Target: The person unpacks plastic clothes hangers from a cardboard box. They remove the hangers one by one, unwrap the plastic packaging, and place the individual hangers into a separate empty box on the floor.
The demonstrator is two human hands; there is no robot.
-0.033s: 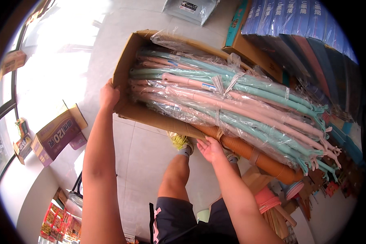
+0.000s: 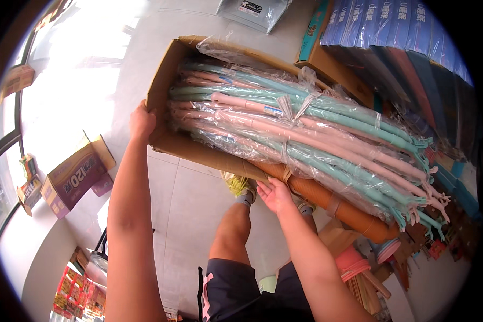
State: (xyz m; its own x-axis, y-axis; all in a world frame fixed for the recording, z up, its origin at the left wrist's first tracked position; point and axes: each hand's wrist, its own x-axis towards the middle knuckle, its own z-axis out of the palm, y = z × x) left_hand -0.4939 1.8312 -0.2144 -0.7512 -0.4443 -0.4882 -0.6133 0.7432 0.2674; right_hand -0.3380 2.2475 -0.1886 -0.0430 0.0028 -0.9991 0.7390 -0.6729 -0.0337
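The left hand [image 2: 142, 123] grips the long brown cardboard box [image 2: 204, 154], the loosely curled right hand [image 2: 275, 197] seems to steady it, and moving it likely needs both.

Dressed in dark navy fabric shorts [image 2: 228, 279], bottom centre of the frame, with pale pink shapes [image 2: 207, 285] along one side; shod in a yellow-green shoe [image 2: 235, 184] near mid-frame, over a short grey sock [image 2: 244, 199].

White characters [image 2: 385, 12] stand on the far right blue packs [image 2: 359, 38], a big number with characters [image 2: 80, 174] on the purple box [image 2: 70, 197] at left, and small labels [image 2: 273, 110] on the far grey pack [image 2: 268, 19] and a pink pole [image 2: 236, 102].
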